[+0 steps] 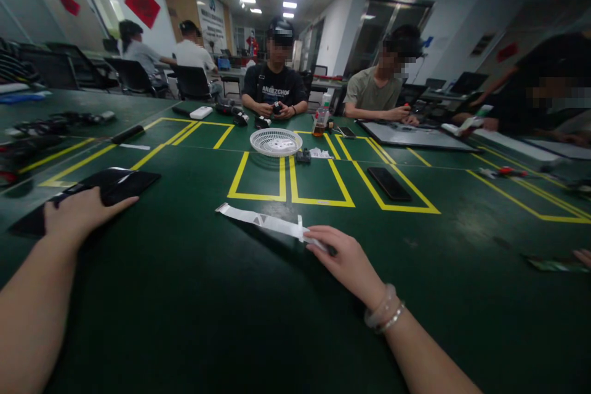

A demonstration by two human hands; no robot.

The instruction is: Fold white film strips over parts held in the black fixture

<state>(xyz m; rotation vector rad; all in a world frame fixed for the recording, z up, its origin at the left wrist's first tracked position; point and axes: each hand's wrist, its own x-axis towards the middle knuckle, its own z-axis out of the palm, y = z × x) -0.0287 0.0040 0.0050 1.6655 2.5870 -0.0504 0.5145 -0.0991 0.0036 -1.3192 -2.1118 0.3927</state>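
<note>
In the head view my right hand (344, 255) pinches one end of a long white strip (268, 220) between thumb and fingers. A short crosspiece stands out from the strip close to my fingertips, giving it a sword-like outline. Its far end points left and has a small greyish tip; dark triangular marks show along it. At the left, my left hand (80, 212) lies spread on a flat, glossy black item (133, 183), perhaps a pouch or sheet. The thumb stretches out to the right, and the other fingers are partly hidden.
A white round basket (276, 143) stands mid-table on the green tabletop (194, 332), which has yellow tape outlines. A dark phone (388, 184) lies to the right, a bottle (320, 118) farther back. Several people sit across the table; another person's fingertips (584, 257) show at right.
</note>
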